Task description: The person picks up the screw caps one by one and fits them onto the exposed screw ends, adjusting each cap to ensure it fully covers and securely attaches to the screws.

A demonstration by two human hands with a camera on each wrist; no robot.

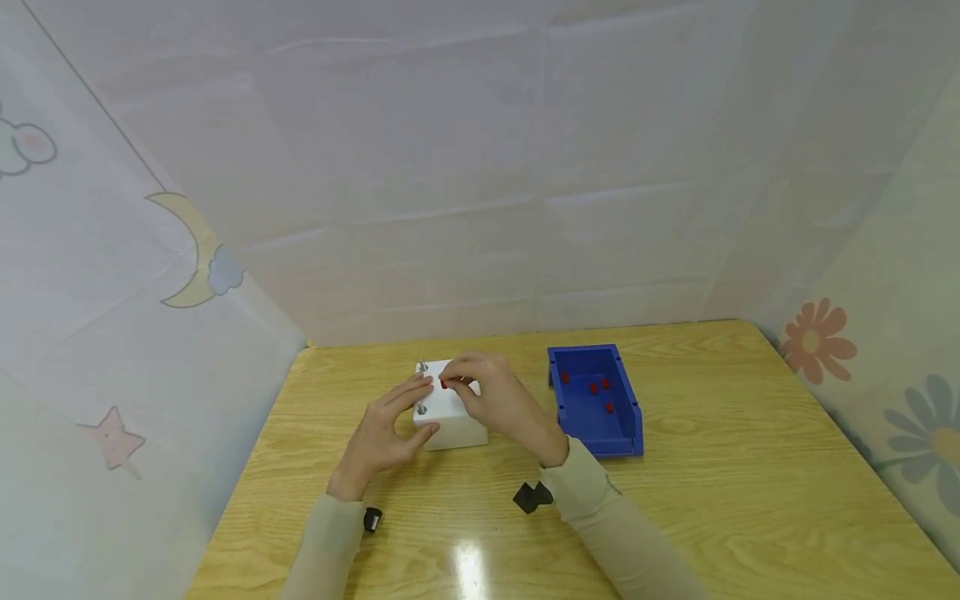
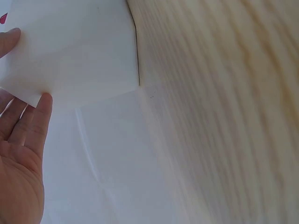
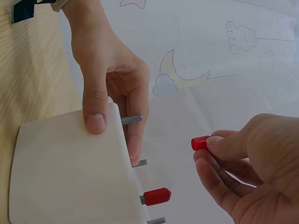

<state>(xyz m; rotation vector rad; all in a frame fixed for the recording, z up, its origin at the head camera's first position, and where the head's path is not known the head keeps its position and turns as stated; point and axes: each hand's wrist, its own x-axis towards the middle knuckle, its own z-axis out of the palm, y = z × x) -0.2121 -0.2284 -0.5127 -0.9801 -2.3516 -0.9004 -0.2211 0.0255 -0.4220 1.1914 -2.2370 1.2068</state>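
Printed sheets with a moon and flowers stand around a wood-grain tabletop (image 1: 712, 400). From the left, we see our left hand (image 1: 382, 437) holding the white box (image 1: 457, 433), thumb on its near face, fingers lying beside two bare bolts (image 3: 132, 119) at its left end. On the box, the right wrist view shows one bolt already wearing a fitted cap (image 3: 157, 196). Over the box's right part, our right hand (image 1: 498, 404) pinches a loose red cap (image 3: 200, 143) between thumb and fingers. We judge that everything turns on alignment: the loose cap is apart from the bolts, beyond their tips, its long axis roughly parallel to theirs. Farther right, the blue bin (image 1: 588, 427) holds four more red caps (image 1: 593, 388).
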